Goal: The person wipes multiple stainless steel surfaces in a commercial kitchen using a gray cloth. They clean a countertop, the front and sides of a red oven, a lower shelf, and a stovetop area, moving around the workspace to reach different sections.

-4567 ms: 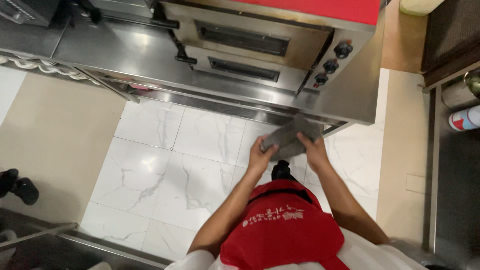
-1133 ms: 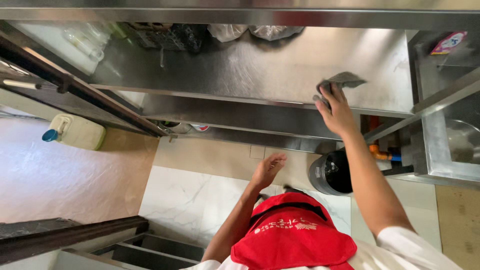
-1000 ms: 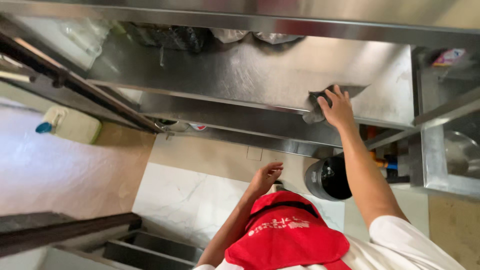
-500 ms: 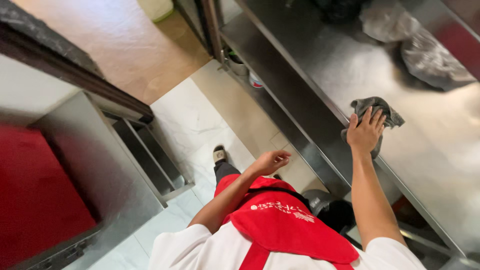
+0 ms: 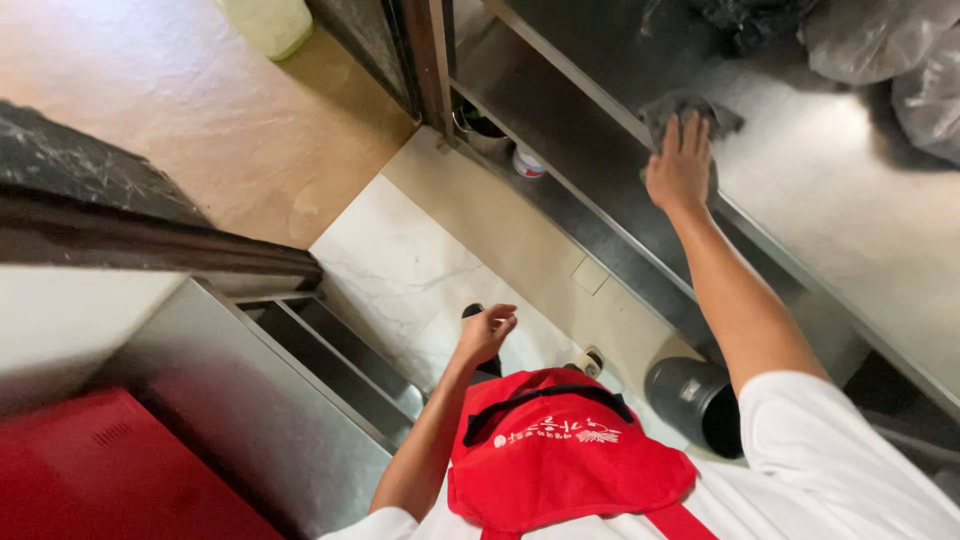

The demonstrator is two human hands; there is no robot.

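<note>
Compared with half a second earlier, the view had swung a little further, so the steel counter ran steeply from the top centre to the lower right, and the grey cloth lay higher in the frame, near the counter's front edge. The right hand had stayed flat on that cloth, its fingers spread moderately and laid straight along it, pressing down rather than gripping (the cloth's crumpled edges showed past the fingertips). The left hand had stayed off to the side over the white marble floor, loosely curled, fingers half bent toward the palm, holding and touching nothing. A red apron covered the person's front. A black bin stood below the counter, and clear plastic bags sat at the counter's far end.
</note>
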